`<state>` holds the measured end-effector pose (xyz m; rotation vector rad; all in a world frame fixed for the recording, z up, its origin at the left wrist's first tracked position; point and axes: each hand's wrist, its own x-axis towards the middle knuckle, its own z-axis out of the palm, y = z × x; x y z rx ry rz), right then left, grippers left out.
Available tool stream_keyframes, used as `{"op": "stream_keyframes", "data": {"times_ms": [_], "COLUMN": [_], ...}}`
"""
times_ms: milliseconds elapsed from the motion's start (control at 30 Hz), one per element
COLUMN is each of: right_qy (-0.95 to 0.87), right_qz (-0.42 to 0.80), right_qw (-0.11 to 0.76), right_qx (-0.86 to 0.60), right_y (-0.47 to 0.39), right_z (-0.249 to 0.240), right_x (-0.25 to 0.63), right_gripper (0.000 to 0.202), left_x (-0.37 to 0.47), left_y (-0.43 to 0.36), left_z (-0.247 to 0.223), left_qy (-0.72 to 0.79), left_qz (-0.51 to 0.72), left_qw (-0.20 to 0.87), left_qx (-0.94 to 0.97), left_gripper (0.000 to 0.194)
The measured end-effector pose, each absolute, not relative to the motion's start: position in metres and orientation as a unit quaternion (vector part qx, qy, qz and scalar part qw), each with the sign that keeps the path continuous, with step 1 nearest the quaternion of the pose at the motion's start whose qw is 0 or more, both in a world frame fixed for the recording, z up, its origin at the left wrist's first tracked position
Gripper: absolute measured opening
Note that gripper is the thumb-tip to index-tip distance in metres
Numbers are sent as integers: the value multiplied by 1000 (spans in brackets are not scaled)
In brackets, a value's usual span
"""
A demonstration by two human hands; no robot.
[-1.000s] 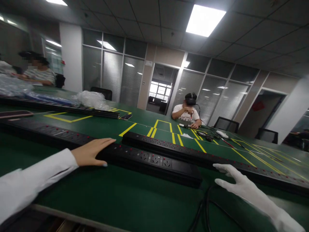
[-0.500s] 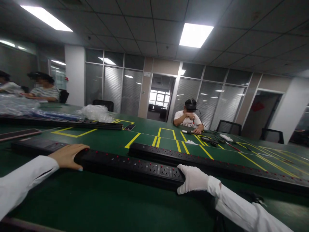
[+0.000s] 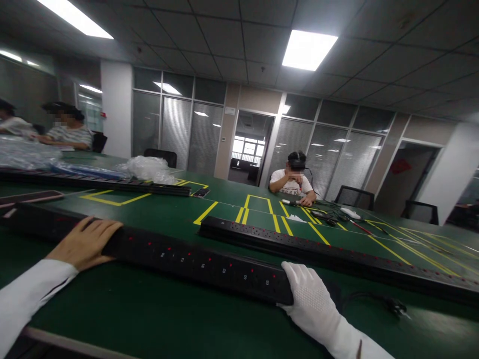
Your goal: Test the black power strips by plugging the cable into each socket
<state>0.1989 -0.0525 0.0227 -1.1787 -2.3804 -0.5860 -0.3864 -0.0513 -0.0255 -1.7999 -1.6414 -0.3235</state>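
A long black power strip (image 3: 204, 264) with red dots and printed numbers slants across the near side of the table between my hands. Over its left part curls my bare left hand (image 3: 88, 243), the thumb on the near side and the fingers across the top. My right hand (image 3: 309, 294), in a white dotted glove, grips the strip's right end; some of its fingers are hidden. Just behind lies a second black power strip (image 3: 284, 243), running off to the right. A black cable with a plug (image 3: 397, 306) rests right of my gloved hand.
The green table (image 3: 179, 319) carries yellow tape outlines. More black strips (image 3: 157, 188), clear plastic wrap (image 3: 147, 169) and a phone (image 3: 201, 192) lie at the back left. A person (image 3: 294, 182) sits opposite, near cables and a white object (image 3: 351, 213). Other people sit at far left.
The strip has shifted left and nearer, rolling so its numbered face shows more toward me. My left hand has moved left along with it; my right wrist has swung lower.
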Motion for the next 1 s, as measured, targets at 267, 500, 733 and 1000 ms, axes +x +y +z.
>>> {"op": "stream_keyframes", "data": {"times_ms": [267,500,733,1000], "right_qy": [-831,-792,-829,-855], "right_qz": [-279,-323,-267,-79], "right_qw": [200,137,56,-3], "right_qx": [-438,-500,-488,-512], "right_y": [-19,45,85,129], "right_z": [63,104,103,111], "right_x": [226,261,293,304], "right_gripper": [54,55,61,60], "left_x": [-340,-263,-243,-260], "left_y": [-22,64,138,168], "left_z": [39,89,46,34], "left_qy": [-618,-567,-574,-585], "left_qz": [-112,-101,-84,-24], "left_qw": [326,321,275,187], "left_qx": [-707,-752,-767,-788], "left_gripper": [56,54,62,68]}}
